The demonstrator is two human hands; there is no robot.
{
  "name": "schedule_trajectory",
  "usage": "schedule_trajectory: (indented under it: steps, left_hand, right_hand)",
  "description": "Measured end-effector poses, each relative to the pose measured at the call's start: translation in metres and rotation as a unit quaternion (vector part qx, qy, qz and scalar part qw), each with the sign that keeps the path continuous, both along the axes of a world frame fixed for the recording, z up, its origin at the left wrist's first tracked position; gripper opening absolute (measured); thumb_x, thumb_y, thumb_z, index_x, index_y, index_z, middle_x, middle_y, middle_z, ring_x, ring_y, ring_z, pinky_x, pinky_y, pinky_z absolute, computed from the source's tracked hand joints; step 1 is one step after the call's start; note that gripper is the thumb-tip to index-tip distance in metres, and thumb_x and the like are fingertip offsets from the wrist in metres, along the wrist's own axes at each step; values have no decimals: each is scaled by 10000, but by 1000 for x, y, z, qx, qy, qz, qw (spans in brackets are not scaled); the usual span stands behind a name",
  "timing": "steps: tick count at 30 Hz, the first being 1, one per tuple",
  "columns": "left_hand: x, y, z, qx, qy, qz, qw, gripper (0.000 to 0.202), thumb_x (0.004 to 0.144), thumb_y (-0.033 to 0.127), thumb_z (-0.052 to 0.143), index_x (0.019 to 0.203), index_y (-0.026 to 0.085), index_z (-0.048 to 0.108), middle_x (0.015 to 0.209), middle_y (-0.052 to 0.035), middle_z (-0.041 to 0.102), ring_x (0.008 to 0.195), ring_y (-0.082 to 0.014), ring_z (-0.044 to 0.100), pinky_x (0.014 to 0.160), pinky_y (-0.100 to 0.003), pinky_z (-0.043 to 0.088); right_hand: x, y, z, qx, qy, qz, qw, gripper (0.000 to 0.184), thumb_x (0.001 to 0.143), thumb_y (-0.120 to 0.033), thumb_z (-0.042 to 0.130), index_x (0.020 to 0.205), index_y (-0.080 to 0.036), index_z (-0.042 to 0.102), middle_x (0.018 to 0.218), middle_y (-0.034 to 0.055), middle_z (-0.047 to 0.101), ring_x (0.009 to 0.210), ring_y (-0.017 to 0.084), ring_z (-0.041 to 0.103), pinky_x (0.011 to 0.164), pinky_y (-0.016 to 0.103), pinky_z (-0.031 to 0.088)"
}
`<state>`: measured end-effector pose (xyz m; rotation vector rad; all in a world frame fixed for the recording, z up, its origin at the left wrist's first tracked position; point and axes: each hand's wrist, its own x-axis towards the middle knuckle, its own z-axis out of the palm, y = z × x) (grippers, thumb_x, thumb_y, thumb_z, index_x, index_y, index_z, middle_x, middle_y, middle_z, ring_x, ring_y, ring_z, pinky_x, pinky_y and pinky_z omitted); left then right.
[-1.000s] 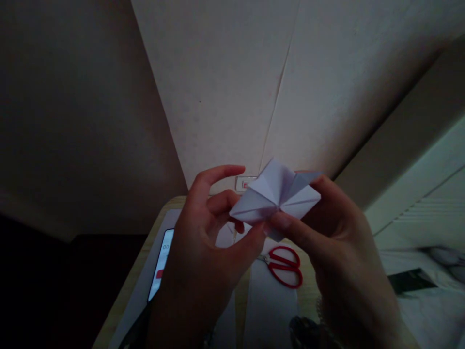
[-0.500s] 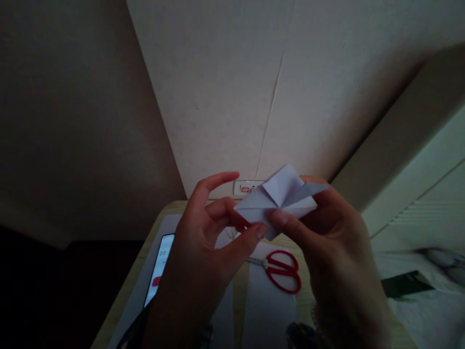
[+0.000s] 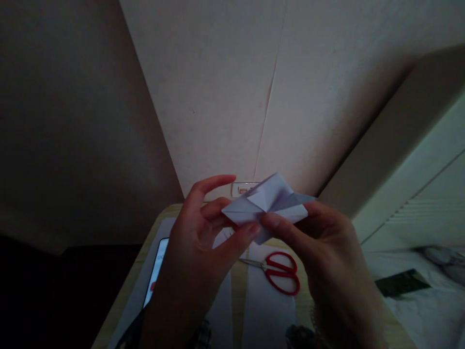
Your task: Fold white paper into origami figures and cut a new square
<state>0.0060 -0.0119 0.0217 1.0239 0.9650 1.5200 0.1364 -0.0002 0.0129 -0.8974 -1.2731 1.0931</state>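
Observation:
A folded white origami paper (image 3: 274, 194) is held up above the table, its layers creased into pointed flaps that meet near the middle. My left hand (image 3: 207, 242) pinches its lower left edge between thumb and fingers, with the index finger raised away from it. On the other side my right hand (image 3: 323, 247) grips the paper, thumb pressed on the front near the centre and the other fingers behind, mostly hidden. Below the paper, scissors (image 3: 281, 272) with red handles lie on white paper sheets (image 3: 269, 305).
A phone (image 3: 157, 271) with a lit screen lies on the wooden table (image 3: 239, 295) at the left, partly behind my left arm. A wall socket (image 3: 241, 189) sits just behind the paper. To the right are a white cabinet (image 3: 417, 203) and a dark green flat item (image 3: 403, 282).
Both hands and the paper have shifted slightly left in view. A flap on the paper's right now lies lower and flatter, and the top flap is turned a little.

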Motion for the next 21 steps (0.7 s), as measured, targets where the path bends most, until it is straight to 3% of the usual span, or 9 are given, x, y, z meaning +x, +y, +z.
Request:
schedule_trajectory:
  steps: [5, 12, 21]
  left_hand:
    - [0, -1, 1, 19, -9, 34, 999, 403, 637, 91, 821, 958, 229, 621, 763, 67, 748, 672, -82, 701, 645, -124, 540]
    - [0, 2, -1, 10, -37, 32, 999, 514, 621, 83, 809, 1061, 236, 593, 747, 59, 738, 688, -106, 707, 632, -147, 548]
    - [-1, 2, -7, 86, -16, 59, 994, 360, 621, 75, 791, 887, 264, 638, 650, 100, 687, 578, -64, 647, 547, -106, 501]
  right_hand:
    - [0, 0, 2, -10, -20, 31, 999, 92, 743, -251, 754, 834, -238, 752, 859, -2, 768, 839, 181, 689, 710, 262, 511]
    - [-1, -1, 1, 4, -54, 5, 999, 74, 760, -282, 734, 724, -227, 701, 715, -3, 708, 714, 177, 651, 673, 291, 506]
    - [-6, -6, -2, 17, -98, -29, 995, 191, 784, -319, 695, 649, -228, 594, 647, -16, 584, 659, 169, 565, 666, 319, 488]
